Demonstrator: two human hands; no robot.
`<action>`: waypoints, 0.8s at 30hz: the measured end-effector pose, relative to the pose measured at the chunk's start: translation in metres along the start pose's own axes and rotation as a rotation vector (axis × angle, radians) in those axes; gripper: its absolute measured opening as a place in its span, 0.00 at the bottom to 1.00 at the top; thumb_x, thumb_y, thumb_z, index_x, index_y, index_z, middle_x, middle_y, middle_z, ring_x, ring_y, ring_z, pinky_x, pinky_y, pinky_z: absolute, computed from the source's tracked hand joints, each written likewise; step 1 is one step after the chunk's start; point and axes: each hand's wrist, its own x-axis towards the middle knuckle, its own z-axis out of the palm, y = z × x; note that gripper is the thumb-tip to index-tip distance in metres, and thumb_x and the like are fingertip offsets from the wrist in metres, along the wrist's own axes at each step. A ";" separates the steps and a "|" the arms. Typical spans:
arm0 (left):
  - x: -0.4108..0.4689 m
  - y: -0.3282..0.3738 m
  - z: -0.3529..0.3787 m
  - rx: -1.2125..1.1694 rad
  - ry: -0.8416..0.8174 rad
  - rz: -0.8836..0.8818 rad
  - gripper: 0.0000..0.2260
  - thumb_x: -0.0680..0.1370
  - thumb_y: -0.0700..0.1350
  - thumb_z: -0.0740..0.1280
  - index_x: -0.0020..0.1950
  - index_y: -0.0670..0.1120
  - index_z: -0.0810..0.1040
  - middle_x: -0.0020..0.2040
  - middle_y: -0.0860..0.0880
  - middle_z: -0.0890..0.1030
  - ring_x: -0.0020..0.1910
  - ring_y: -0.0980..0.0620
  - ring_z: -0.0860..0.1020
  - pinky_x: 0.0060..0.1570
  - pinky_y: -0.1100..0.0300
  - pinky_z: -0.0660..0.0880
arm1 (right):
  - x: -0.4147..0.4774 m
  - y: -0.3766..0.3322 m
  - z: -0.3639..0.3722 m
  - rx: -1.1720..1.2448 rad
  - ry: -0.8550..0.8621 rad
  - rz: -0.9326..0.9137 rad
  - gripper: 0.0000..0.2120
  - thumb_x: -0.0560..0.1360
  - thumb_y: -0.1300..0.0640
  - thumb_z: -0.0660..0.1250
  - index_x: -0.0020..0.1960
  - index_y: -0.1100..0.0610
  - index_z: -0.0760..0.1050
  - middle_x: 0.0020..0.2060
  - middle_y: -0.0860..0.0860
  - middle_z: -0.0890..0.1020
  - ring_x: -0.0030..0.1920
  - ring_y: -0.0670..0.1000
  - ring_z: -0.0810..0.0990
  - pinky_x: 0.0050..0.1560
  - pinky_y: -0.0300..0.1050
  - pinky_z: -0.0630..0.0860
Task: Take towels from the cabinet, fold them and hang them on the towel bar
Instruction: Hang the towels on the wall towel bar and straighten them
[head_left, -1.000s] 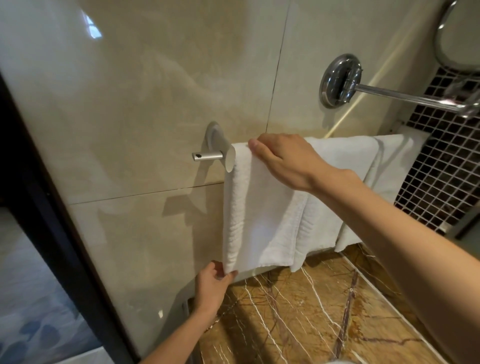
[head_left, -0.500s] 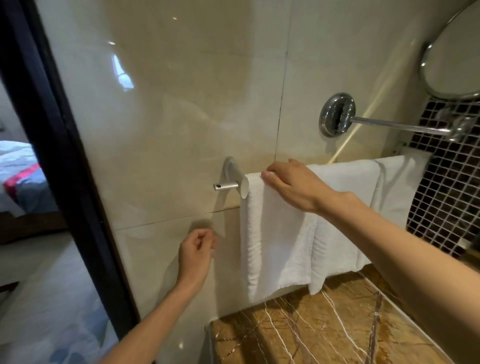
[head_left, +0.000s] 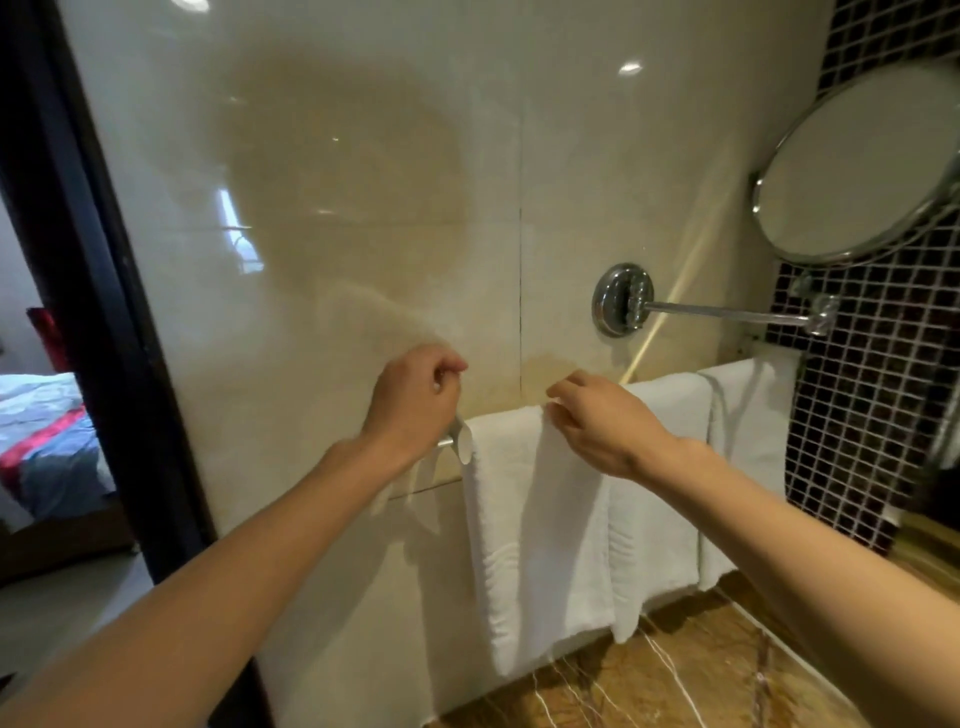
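Fingers (head_left: 448, 365) of the left hand (head_left: 415, 400) are curled in, just at 10 o'clock of the towel bar (head_left: 464, 442) end cap and in front of its wall mount. Whether they grip the mount or only hover by it cannot be told. Fingers (head_left: 564, 415) of the right hand (head_left: 608, 428) are curled too, tips on the top fold of the nearest towel (head_left: 535, 530). Whether they pinch the cloth or only rest on it is unclear.

By count there are two hands, one bar, and three white towels hung side by side over it. The nearest one hangs beside the end cap, then the middle towel (head_left: 657, 493), then the far towel (head_left: 748, 447), running off toward 3 o'clock. Their lower edges hang above one brown marble bench (head_left: 675, 680) at 6 o'clock. One round mirror (head_left: 857, 166) sits at 2 o'clock on its arm (head_left: 727, 312). One bed (head_left: 44, 431) shows through the doorway at 9 o'clock.

Half a second ago the left hand was lower, at 7 o'clock of the end cap, against the wall (head_left: 363, 208); it has since risen above the cap. The right hand then lay flatter across the towel top close to the cap; now it sits further toward 3 o'clock. The view has tipped up, showing more of the mirror.
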 end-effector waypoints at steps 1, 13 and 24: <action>0.005 0.008 0.007 0.095 -0.155 0.069 0.09 0.77 0.40 0.64 0.53 0.44 0.82 0.48 0.47 0.83 0.46 0.48 0.80 0.50 0.57 0.75 | -0.002 0.004 -0.002 -0.002 0.002 0.020 0.15 0.80 0.51 0.55 0.51 0.59 0.76 0.51 0.58 0.78 0.50 0.61 0.76 0.50 0.51 0.73; 0.010 0.037 0.043 0.530 -0.545 0.219 0.14 0.80 0.53 0.62 0.57 0.47 0.80 0.52 0.47 0.82 0.53 0.47 0.79 0.42 0.59 0.69 | -0.016 0.014 -0.003 0.018 -0.083 -0.091 0.13 0.79 0.49 0.59 0.53 0.58 0.74 0.52 0.53 0.77 0.56 0.54 0.73 0.53 0.46 0.66; 0.027 0.057 0.090 0.464 -0.588 0.366 0.07 0.78 0.48 0.58 0.40 0.49 0.67 0.44 0.46 0.75 0.45 0.42 0.75 0.38 0.54 0.69 | -0.030 0.067 -0.018 0.013 -0.137 0.232 0.27 0.77 0.60 0.59 0.75 0.57 0.59 0.74 0.56 0.63 0.71 0.59 0.63 0.71 0.52 0.61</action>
